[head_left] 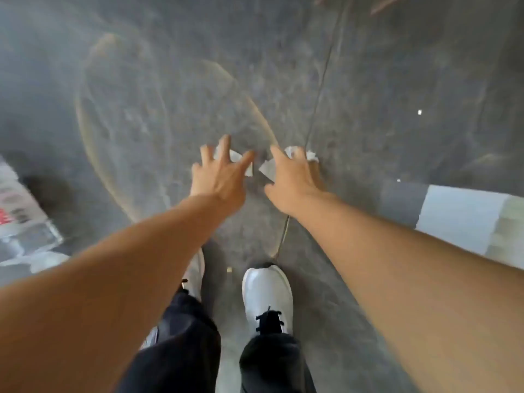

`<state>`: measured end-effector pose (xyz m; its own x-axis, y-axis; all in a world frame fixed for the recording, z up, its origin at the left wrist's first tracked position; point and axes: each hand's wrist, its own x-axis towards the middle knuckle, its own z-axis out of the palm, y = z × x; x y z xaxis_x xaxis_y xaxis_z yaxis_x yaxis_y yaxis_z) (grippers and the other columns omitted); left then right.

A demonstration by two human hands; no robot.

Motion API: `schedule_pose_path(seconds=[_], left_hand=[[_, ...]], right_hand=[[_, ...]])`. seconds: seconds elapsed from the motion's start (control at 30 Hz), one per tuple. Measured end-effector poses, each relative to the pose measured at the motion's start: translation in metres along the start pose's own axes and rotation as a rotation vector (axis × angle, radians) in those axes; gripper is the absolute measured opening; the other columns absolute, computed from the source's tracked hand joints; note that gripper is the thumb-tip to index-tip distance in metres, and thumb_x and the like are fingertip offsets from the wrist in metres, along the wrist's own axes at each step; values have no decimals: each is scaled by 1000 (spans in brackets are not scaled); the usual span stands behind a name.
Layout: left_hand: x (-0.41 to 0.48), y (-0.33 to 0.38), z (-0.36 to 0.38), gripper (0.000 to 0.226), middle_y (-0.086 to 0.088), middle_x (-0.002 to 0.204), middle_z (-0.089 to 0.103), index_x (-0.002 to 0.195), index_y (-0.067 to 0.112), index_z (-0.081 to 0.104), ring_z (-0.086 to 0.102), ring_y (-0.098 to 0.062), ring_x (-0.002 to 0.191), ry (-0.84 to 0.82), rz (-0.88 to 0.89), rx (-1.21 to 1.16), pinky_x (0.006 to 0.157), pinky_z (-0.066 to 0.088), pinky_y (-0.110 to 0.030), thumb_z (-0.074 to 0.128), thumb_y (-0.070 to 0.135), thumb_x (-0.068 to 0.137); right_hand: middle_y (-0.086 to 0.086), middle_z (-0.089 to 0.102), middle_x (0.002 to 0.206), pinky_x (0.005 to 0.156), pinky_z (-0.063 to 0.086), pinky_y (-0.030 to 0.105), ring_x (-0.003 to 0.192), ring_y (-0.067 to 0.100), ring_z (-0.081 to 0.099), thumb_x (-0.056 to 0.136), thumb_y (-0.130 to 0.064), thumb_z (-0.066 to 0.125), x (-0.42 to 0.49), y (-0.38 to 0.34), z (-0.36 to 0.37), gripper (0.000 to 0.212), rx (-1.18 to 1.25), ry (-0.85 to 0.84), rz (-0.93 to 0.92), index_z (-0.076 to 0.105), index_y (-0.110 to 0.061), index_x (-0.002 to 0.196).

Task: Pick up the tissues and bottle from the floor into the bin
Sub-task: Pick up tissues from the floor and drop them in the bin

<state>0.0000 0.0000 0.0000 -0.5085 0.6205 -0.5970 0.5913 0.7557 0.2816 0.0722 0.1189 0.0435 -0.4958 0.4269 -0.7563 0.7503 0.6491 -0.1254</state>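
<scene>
Nearest to me were the person's white shoes [268, 296], planted close together on the grey floor [141, 95], dark trousers [272, 361] above them, the stance of someone bending forward to reach down. Both bare arms stretched out ahead of the feet. The left hand [219, 177] had its fingers spread wide and slightly clawed over a crumpled white tissue [236, 160], which lay on the floor just beyond and partly under the fingertips; I judged it was about to gather the paper, not yet gripping it. The right hand [292, 177] was likewise splayed, palm down, over a second tissue [300, 156], whose white corners showed on either side of it; whether the fingers already touched the paper I could not tell. The two tissues lay near each other, close to a thin seam in the floor [320, 86], which is likely why both hands went down together. Neither a bottle nor a bin could be made out clearly; blurred objects sat at the left edge [22, 211] and a pale panel at the right [459, 214], too smeared to name
</scene>
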Motion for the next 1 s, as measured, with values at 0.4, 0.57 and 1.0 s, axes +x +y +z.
schedule_pose_path(seconds=[0.4,0.57,1.0], left_hand=[[10,-22,-19,23,-15,108,41,95,9,58,40,-36,102,-113,290,163,69,51,-51,53,-1,75],[-21,25,-54,14,-11,105,41,86,13,56,41,-32,102,-99,211,62,71,52,-49,47,2,80],[-101,282,-59,15,-5,110,46,92,19,57,47,-27,99,-132,662,97,66,53,-42,49,13,81]], right_hand=[[15,45,121,79,44,40,116,35,43,96,-15,49,-16,38,33,19,73,99,155,61,-11,110],[13,48,114,69,35,37,109,33,46,98,-24,46,-67,72,-1,20,99,132,221,61,-11,102],[15,47,120,87,46,41,115,35,44,93,-11,46,-209,240,-77,24,495,345,614,57,-9,115]])
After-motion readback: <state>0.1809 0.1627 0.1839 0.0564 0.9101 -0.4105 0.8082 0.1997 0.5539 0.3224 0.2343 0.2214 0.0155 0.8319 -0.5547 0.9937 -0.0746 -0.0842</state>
